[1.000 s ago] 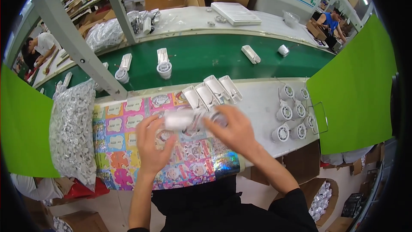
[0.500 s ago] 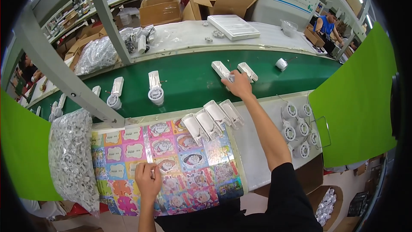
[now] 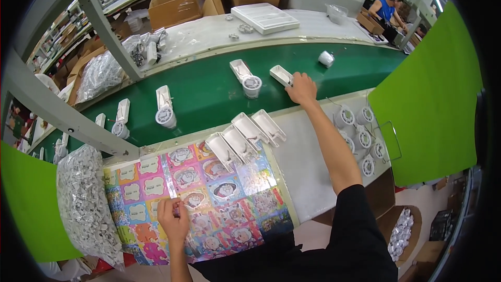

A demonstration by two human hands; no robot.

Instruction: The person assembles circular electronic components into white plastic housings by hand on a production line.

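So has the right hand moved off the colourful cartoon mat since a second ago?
Yes. The right hand has reached away from the colourful cartoon mat, forward onto the green conveyor belt.

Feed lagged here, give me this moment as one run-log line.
right hand: on white tray on green belt | left hand: on cartoon mat | beside: bag of white parts

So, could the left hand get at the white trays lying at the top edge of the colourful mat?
Probably yes: the left hand rests on the colourful mat, and nothing stands between it and the white trays.
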